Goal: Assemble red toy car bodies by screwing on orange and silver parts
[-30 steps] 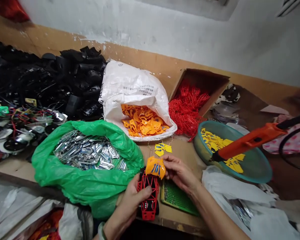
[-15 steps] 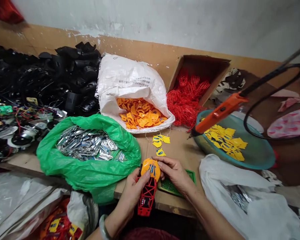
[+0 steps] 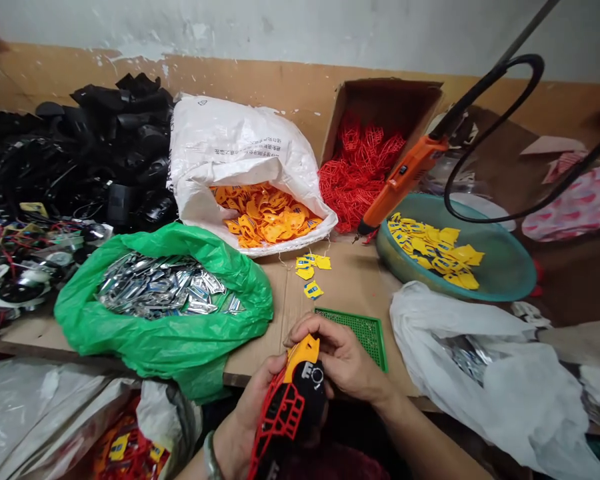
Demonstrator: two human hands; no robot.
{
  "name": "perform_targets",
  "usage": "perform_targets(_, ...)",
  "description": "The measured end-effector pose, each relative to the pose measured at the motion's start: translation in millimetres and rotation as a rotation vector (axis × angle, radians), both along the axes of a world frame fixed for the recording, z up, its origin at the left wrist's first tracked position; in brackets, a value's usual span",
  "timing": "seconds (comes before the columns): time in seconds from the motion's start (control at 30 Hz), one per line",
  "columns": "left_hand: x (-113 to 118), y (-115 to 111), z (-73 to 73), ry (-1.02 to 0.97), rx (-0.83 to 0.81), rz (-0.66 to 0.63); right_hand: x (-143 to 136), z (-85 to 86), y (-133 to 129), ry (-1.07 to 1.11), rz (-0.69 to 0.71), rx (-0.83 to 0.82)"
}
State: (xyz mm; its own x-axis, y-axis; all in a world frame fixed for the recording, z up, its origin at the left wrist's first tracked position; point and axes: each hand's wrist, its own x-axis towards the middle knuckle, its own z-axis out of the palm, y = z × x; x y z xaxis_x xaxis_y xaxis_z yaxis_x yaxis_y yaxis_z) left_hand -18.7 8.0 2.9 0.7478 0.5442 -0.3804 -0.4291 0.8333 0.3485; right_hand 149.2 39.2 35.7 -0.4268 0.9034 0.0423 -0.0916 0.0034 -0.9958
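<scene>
A toy car (image 3: pixel 280 407) with a red cage frame, a black body and an orange front panel (image 3: pixel 303 353) is held in both hands, tilted on its side. My left hand (image 3: pixel 253 400) is closed around its far side, the thumb near the panel's edge. My right hand (image 3: pixel 343 357) grips the front end, fingers bent over the orange panel and thumb side near the black wheel area. Some fingertips are hidden behind the car. Just beyond the hands lies a green mesh tray (image 3: pixel 375 327), and a few yellow pieces (image 3: pixel 313 289) rest on the cardboard.
A green bag (image 3: pixel 250 287) of silvery parts stands left, a white sack (image 3: pixel 245 127) of orange panels behind. An orange electric screwdriver (image 3: pixel 403 180) hangs over a teal basin (image 3: pixel 520 267) of yellow pieces. A cardboard box (image 3: pixel 420 100) holds red frames. Black parts (image 3: pixel 120 147) are piled at left.
The toy car has been turned from showing its orange top to showing its side, and brought nearer to me. My right hand has moved onto its front end. The view has shifted slightly.
</scene>
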Motion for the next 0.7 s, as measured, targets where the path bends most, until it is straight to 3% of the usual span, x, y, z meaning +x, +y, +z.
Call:
perform_targets(0.1,-3,4,1.8,0.112,0.037,-0.111,1,2.7,-1,-0.119,-0.087,0.085)
perform_targets(0.2,-15,12,13.7,0.369,0.231,0.046,7,9.6,0,-0.227,-0.153,0.138)
perform_targets(0.27,-23,15,25.0,0.413,0.433,0.121,10,14.0,0,-0.269,-0.182,0.119)
perform_targets(0.37,-29,16,38.2,0.44,0.625,0.058,11,16.7,-2,-0.295,-0.192,0.092)
perform_targets(0.47,-28,13,39.8,0.444,0.643,0.021,11,14.0,-4,-0.263,-0.196,0.04)
perform_targets(0.7,-20,3,24.2,0.386,0.482,0.133,18,-4.2,-7,-0.038,-0.202,-0.115)
